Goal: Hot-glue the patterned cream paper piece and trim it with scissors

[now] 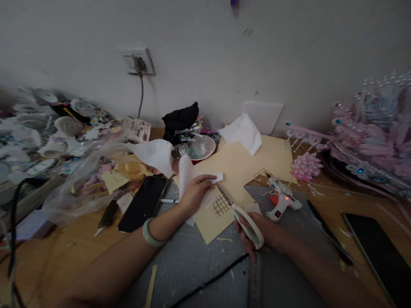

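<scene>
Right hand (260, 233) grips the scissors (239, 214), whose blades could nick the left hand's (194, 192) fingers pinching white paper (188, 173) just beyond.

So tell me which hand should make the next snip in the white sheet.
Right. The right hand holds the scissors, blades pointing at the white sheet, which the left hand pinches and steadies.

Pale green bangle (150, 233), bare forearms
</scene>
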`<state>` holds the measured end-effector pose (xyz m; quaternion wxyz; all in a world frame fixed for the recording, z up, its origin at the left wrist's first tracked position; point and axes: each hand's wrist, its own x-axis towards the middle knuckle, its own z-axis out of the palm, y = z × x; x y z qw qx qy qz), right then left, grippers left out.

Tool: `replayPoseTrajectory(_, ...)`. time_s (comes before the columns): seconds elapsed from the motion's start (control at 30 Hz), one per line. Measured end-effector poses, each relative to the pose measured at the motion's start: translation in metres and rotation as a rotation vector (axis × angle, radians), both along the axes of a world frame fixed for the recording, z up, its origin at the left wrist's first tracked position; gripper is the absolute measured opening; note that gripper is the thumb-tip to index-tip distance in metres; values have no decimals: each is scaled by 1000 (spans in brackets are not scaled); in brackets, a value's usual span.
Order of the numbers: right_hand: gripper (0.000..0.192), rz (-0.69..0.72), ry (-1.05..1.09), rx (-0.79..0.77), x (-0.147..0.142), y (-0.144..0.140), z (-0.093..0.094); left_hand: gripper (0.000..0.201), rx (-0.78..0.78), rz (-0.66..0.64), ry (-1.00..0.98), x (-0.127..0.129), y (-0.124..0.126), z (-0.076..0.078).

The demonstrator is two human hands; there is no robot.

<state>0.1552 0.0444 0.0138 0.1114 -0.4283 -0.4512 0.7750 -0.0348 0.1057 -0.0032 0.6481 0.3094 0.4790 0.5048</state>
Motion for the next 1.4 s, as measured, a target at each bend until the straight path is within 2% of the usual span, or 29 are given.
replayPoseTrajectory(0.33, 38, 39, 10, -58, 3, 2, -8, 25, -12, -96, 10, -1, -2, -3)
replayPoseTrajectory(0.8, 35, 59, -54, -34, 4, 3, -6, 24, 16, -94, 44, -1, -1, -4)
replayPoseTrajectory(1.17, 33, 120, -20, -31, 5, 5, -8, 27, -22, -96, 19, 0, -2, -1)
replayPoseTrajectory(1.4, 30, 104, -27, -49, 6, 5, -9, 30, -30, -104, -1, -1, -3, -2)
